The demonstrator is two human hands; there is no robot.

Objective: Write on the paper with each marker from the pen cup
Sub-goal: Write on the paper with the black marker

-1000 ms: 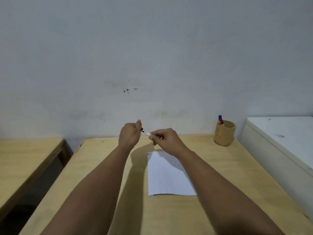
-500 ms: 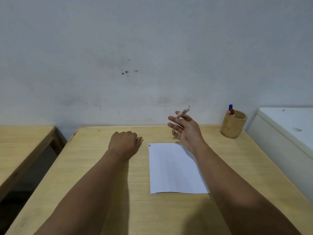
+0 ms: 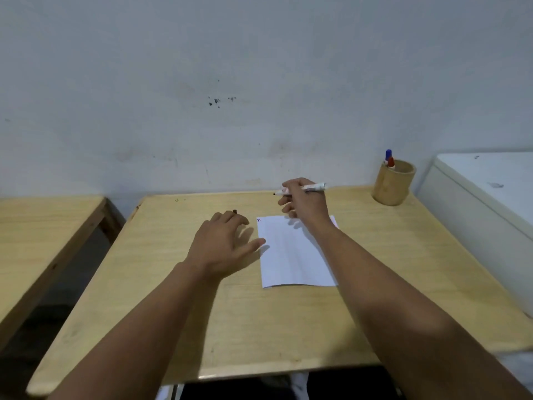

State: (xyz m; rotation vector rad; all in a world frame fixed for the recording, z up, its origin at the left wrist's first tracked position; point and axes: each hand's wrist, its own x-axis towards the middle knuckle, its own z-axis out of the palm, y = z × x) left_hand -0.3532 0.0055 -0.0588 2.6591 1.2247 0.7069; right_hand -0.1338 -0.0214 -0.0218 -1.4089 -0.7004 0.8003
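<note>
**Uncapped marker held above sheet; two markers in cup**

1. Wooden table [image 3: 288,327]: light wood top, filling the middle of the view; all items below sit on it.
2. Sheet of white paper [image 3: 291,255]: flat at table centre, long edge running away from the viewer. Two tiny marks, one blue and one red, at its far-left corner; too small to read as writing.
3. Right hand [image 3: 307,202]: raised over the paper's far edge, fingers closed round a white-barrelled marker [image 3: 301,189]. The marker lies near level, dark tip pointing to 9 o'clock, rear end to 3 o'clock. Barrel printing is visible but not legible. The tip is off the paper.
4. Left hand [image 3: 223,243]: at 9 o'clock of the paper, palm down, thumb stretched toward the sheet's left edge. A small dark cap [image 3: 234,211] shows just past its fingertips; whether the fingers grip it cannot be told.
5. Bamboo pen cup [image 3: 393,181]: at 2 o'clock of the paper, near the table's far-right corner, upright. Holds a blue-capped marker [image 3: 388,155] and a red-capped marker [image 3: 391,162], both leaning on the left rim.
6. White appliance [image 3: 490,197]: at 3 o'clock, beside the table. No brand readable.
7. Second wooden table [image 3: 43,226]: at 9 o'clock, apart from the first.
</note>
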